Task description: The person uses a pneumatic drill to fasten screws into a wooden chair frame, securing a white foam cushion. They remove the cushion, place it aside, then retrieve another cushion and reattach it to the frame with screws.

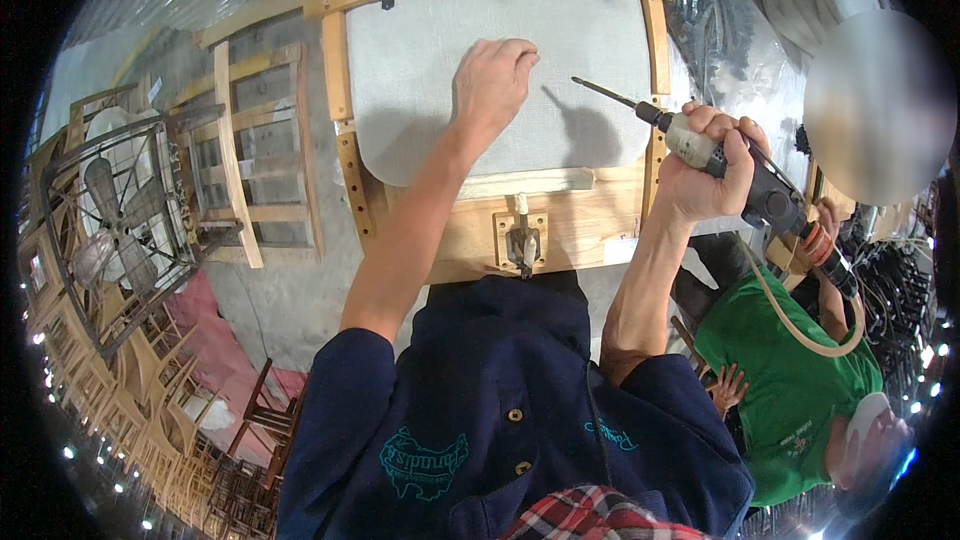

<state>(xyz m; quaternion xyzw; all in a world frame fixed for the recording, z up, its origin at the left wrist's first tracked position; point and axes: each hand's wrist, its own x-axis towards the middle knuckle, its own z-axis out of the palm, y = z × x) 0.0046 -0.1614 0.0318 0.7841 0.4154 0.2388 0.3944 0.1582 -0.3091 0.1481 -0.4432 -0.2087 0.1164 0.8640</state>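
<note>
Wooden chair frame [352, 155] fills the upper middle of the frame, and a grey fabric panel [420, 70] is stretched inside it. The left hand [490, 80] rests on the fabric in the upper centre, fingers curled down and pressing the cloth, not grasping anything. The right hand [705, 165], at the right centre, is clenched around a powered screwdriver [730, 165]. Its long axis runs from lower right to upper left, and the thin bit [605, 92] points toward the left hand, with a clear gap between them. The bit hovers just above the fabric; whether it touches is hard to tell. The hose [790, 325] behind the tool goes out of sight behind another person's green shirt [790, 380] at the lower right.
</note>
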